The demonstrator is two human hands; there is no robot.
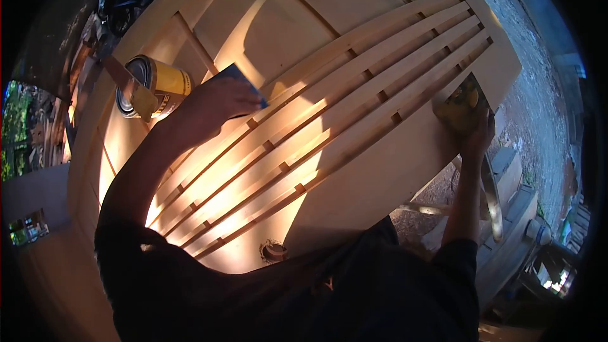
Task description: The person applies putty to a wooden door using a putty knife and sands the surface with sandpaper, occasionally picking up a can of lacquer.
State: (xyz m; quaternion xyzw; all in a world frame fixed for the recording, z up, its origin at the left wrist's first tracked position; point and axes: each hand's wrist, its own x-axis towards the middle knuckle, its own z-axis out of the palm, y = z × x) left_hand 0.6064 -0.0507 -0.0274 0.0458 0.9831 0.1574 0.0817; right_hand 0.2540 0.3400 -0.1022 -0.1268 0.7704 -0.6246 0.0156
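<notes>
A yellow can (155, 85) is seen at far left, just beside the left hand (218, 104), which is closed on a dark pad (237, 76) pressed against the wooden slats (354, 88). These run diagonally up to the right hand (475, 133), closed on a yellowish rag (459, 104).

left hand (218, 104): upper-left of centre, fingers curled, arm bent | right hand (476, 134): right side, arm straight, fingers gripping

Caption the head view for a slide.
Left hand presses a dark pad on pale wooden slats; right hand grips a yellowish rag.
</notes>
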